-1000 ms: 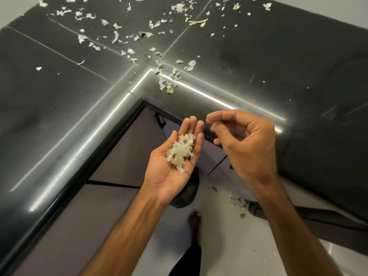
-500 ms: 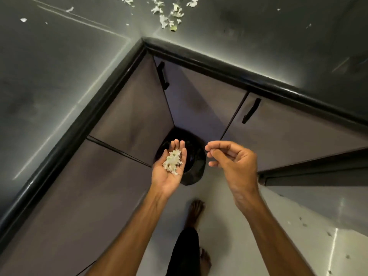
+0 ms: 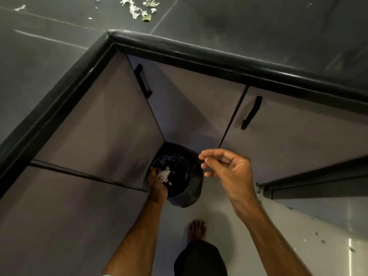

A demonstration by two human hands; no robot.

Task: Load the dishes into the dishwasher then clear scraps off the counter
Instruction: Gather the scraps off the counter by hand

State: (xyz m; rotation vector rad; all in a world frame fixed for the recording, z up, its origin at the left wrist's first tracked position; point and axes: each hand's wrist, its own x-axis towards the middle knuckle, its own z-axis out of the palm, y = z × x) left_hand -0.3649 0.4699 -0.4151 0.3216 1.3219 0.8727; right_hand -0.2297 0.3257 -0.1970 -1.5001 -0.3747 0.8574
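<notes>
The small heap of pale shredded scraps (image 3: 164, 174) lay in my left hand (image 3: 157, 183), right over the mouth of the round black bin (image 3: 191, 196). The bin was lined with a dark bag and stood on the floor in the corner where the two runs of grey-brown cabinet doors (image 3: 95, 124) met. I judged the step to be the clearing of scraps, with this handful about to be dumped. The next move called for tipping the palm so the whole heap fell inside the bag and not on the pale floor (image 3: 219, 216), then reaching up for the rest. The left fingers were loosely cupped, fairly wide, carrying the heap and not closed round it; whether they touched the bin's rim I could not tell. My right hand (image 3: 229, 170) hovered beside the bin, higher, fingers curled narrow with thumb tip against forefinger; whether a scrap was pinched there I could not tell. White and green bits (image 3: 137, 8) lay strewn on the dark grey stone surface (image 3: 59, 56) above.
</notes>
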